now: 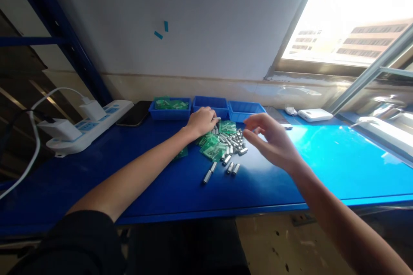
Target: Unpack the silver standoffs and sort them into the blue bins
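Note:
A pile of small silver metal shells (232, 144) and green circuit boards (211, 145) lies on the blue table (180, 189). My left hand (202, 121) is closed at the pile's far edge, pinching one silver shell (217, 118) near the middle blue tray (210, 105). My right hand (270, 139) hovers above the pile's right side with fingers loosely spread and nothing in it. A few shells (222, 169) lie loose in front of the pile.
Three blue trays line the wall: the left tray (169, 111) holds green boards, the right tray (245, 110) stands beside the middle one. A black phone (134, 114) and a white power strip (86, 126) with chargers sit left. A white device (314, 114) lies right, under the window.

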`<action>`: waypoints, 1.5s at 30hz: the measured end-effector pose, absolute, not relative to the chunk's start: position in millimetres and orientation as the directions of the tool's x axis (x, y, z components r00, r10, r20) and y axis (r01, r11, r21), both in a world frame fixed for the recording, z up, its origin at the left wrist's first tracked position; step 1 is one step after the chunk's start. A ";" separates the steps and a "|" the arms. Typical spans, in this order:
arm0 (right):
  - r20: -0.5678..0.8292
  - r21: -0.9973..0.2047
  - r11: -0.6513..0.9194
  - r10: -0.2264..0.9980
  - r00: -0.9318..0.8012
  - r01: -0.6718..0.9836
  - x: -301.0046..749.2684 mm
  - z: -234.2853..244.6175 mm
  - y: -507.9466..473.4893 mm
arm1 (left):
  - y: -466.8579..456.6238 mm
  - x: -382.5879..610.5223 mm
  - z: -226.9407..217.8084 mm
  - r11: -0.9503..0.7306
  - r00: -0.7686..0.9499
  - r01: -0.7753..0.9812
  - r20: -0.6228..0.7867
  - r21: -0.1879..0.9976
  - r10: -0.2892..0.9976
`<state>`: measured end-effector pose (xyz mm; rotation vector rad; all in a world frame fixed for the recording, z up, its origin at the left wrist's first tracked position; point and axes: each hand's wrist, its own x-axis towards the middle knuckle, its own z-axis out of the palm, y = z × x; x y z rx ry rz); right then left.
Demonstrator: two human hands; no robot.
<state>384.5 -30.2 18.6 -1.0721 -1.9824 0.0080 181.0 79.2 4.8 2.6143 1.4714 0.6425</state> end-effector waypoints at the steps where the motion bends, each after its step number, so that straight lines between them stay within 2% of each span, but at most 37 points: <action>1: 0.665 -0.351 0.621 0.692 -0.280 0.700 382.7 14.1 -21.4 | 72.9 176.0 6.5 -0.574 0.469 0.752 0.349 0.324 0.811; 4: 0.623 -0.230 0.666 0.661 -0.418 0.710 366.7 2.1 3.6 | 49.1 156.0 12.6 -0.648 0.556 0.557 0.347 0.519 0.756; 7: 0.634 -0.159 0.777 0.553 -0.541 0.609 342.6 -2.5 12.6 | 27.1 133.5 15.8 -0.644 0.594 0.464 0.325 0.608 0.736; 10: 0.662 -0.073 0.822 0.464 -0.589 0.565 322.9 -1.5 5.6 | 15.5 115.7 14.2 -0.582 0.552 0.481 0.288 0.656 0.782; 13: 0.650 0.038 0.795 0.440 -0.619 0.605 310.5 1.0 -2.8 | 13.9 107.8 10.0 -0.550 0.515 0.515 0.276 0.657 0.811; 17: 0.690 0.035 0.716 0.488 -0.535 0.698 302.2 10.8 9.3 | 18.0 106.5 6.7 -0.537 0.479 0.508 0.297 0.673 0.826; 19: 0.717 -0.010 0.631 0.545 -0.434 0.776 303.3 18.9 29.3 | 20.0 101.5 7.6 -0.526 0.457 0.540 0.296 0.657 0.839; 21: 0.726 -0.076 0.484 0.626 -0.284 0.872 308.5 24.8 54.5 | 20.8 90.3 10.6 -0.511 0.468 0.650 0.233 0.562 0.852; 24: 0.640 -0.116 0.241 0.760 -0.113 0.964 320.0 22.4 87.7 | 19.3 67.6 17.4 -0.478 0.523 0.798 -0.027 0.367 0.852; 26: 0.533 -0.079 0.161 0.841 -0.094 0.984 326.8 14.4 99.6 | 17.6 55.9 20.7 -0.476 0.545 0.818 -0.170 0.323 0.821; 27: 0.479 -0.053 0.148 0.871 -0.105 0.988 329.5 9.9 102.2 | 17.1 52.5 21.3 -0.478 0.552 0.816 -0.195 0.326 0.810; 29: 0.396 -0.016 0.149 0.909 -0.131 0.989 334.0 2.3 102.6 | 17.1 51.1 19.6 -0.479 0.553 0.808 -0.161 0.343 0.818; 32: 0.377 -0.021 0.184 0.912 -0.163 0.983 341.2 -3.7 97.5 | 20.0 58.3 12.8 -0.452 0.498 0.807 -0.026 0.381 0.867; 35: 0.428 -0.048 0.271 0.875 -0.225 0.962 347.8 -5.6 90.8 | 26.2 70.7 6.6 -0.434 0.385 0.777 0.202 0.456 0.900; 37: 0.511 -0.082 0.336 0.822 -0.250 0.938 347.8 -4.2 84.3 | 32.1 82.2 5.7 -0.437 0.245 0.733 0.397 0.521 0.885; 39: 0.608 -0.175 0.447 0.750 -0.260 0.877 342.0 0.4 74.4 | 38.5 97.0 8.1 -0.456 0.106 0.652 0.524 0.605 0.845; 41: 0.661 -0.332 0.600 0.698 -0.274 0.728 332.0 7.3 60.7 | 44.0 114.2 13.3 -0.495 0.044 0.492 0.548 0.716 0.836; 43: 0.685 -0.467 0.700 0.673 -0.279 0.541 322.0 13.6 44.9 | 47.1 130.5 19.3 -0.525 0.087 0.281 0.523 0.804 0.848; 45: 0.715 -0.516 0.731 0.655 -0.246 0.447 315.8 17.2 31.0 | 47.4 142.1 23.3 -0.536 0.179 0.134 0.512 0.834 0.840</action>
